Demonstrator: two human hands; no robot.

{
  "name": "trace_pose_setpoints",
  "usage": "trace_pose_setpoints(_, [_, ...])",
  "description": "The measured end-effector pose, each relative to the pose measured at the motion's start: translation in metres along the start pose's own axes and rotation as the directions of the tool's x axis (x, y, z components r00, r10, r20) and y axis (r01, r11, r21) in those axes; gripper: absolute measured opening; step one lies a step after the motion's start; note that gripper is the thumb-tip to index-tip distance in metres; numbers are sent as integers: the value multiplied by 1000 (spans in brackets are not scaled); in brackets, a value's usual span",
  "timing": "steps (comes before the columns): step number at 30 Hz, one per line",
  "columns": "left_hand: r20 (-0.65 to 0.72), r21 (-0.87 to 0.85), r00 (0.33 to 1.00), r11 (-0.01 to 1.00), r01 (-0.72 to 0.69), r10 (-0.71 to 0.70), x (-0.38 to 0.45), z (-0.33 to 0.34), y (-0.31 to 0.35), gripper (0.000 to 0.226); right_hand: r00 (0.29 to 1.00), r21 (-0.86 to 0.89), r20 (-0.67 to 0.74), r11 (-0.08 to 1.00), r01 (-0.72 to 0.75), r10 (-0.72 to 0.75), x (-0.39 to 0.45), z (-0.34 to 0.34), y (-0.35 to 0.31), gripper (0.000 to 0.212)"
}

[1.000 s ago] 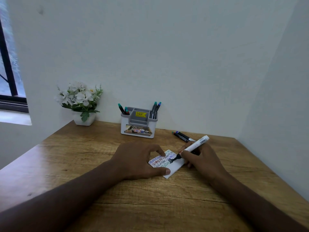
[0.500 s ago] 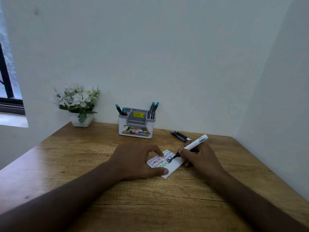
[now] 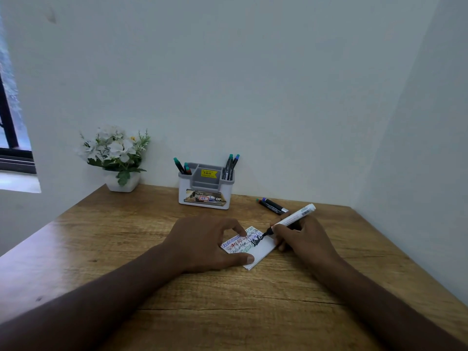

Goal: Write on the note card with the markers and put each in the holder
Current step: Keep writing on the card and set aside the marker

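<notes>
Desk (image 3: 101, 249), holder (image 3: 204, 190) at the rear wall, hands, card. The left hand (image 3: 202, 243) presses the note card (image 3: 263, 249) flat with spread fingers. The right hand (image 3: 301, 239) pinches a white marker (image 3: 293, 217), tip on the card. Risks: the card could skid if the pressure slackens; fresh black ink could smear; two markers (image 3: 272, 205) lying loose could roll.

On the table (image 3: 106, 249) before you, the note card (image 3: 263, 248) lies between your hands: your left hand (image 3: 205, 245) rests on its left part, your right hand (image 3: 301, 236) sits at its right edge with a marker (image 3: 293, 217) touching the card. Behind the card, against the wall, stands the holder (image 3: 205, 196), with markers in its left (image 3: 182, 167) and right (image 3: 230, 167) compartments. Two markers (image 3: 272, 205) lie right of the holder; the plant (image 3: 116, 158) stands well left.
</notes>
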State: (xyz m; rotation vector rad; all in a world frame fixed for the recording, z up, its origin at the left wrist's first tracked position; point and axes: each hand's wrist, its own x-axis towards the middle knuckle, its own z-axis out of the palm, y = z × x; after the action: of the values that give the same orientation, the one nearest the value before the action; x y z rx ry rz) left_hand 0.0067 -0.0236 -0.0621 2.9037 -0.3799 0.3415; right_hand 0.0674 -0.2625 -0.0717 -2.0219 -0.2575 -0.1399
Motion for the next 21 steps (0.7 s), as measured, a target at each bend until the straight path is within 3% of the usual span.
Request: trace_pose_setpoints(21, [3,8,1000,1000,1,-1,0,0,1,69,999,58,-38,998,-7,9,0,2,-3,7])
